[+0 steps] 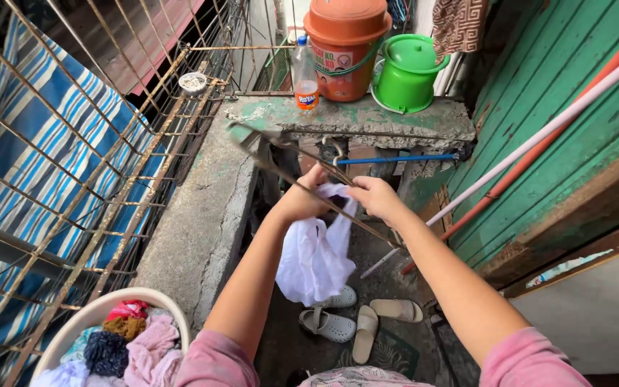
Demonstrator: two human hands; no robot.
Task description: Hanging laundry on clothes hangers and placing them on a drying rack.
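Note:
My left hand (301, 198) and my right hand (372, 198) both grip the top of a white garment (314, 256) that hangs down between my arms. A thin wire clothes hanger (281, 154) crosses in front of my hands, its hook near a tap under the ledge. My left fingers also touch the hanger's lower wire. The cloth dangles above the floor.
A basin of mixed coloured clothes (120, 337) sits at lower left by the concrete wall (195, 222). On the ledge stand an orange lidded bucket (345, 43), a green container (410, 72) and a plastic bottle (305, 72). A rusty metal grille (73, 165) closes off the left. Several sandals (363, 319) lie on the floor.

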